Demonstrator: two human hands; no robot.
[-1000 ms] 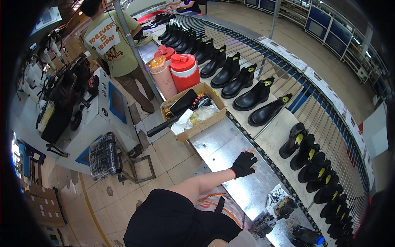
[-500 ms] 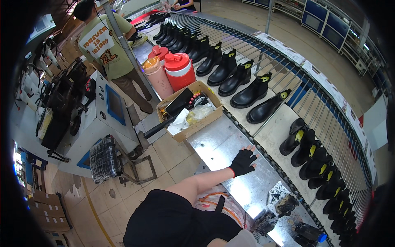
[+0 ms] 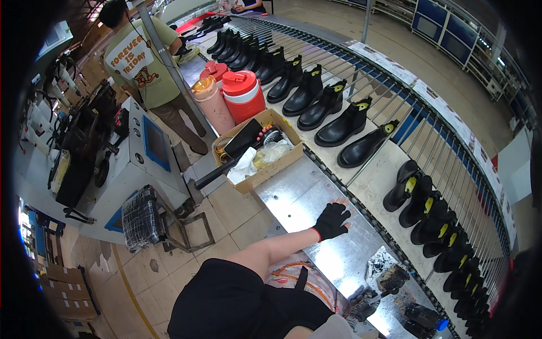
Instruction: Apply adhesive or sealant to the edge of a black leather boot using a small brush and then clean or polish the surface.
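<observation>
My left hand point(image 3: 331, 221), in a black fingerless glove, rests on a shiny metal worktop point(image 3: 293, 186) with its fingers spread and nothing in them. Beyond the fingertips runs a conveyor with rows of black ankle boots that have yellow-green linings. A single boot point(image 3: 367, 146) stands closest past the hand, and another boot point(image 3: 402, 185) leads the group to the right. My right hand does not show. Toward the lower right of the worktop lie a blackened sponge-like block point(image 3: 393, 279), a dark-stained cloth point(image 3: 361, 306) and a dark bottle with a blue cap point(image 3: 424, 317).
A cardboard box point(image 3: 265, 179) of small items sits at the worktop's left end, before a red-and-white jug point(image 3: 243, 97) and a pink bottle point(image 3: 214, 106). A metal pole point(image 3: 164, 53) rises behind them. To the left stand a plastic-wrapped stool point(image 3: 141, 217), a grey machine point(image 3: 132, 152) and a person point(image 3: 144, 68).
My left hand stays spread on the worktop, almost unmoved. The whole view has shifted very slightly. The person at the upper left has lowered an arm a little.
</observation>
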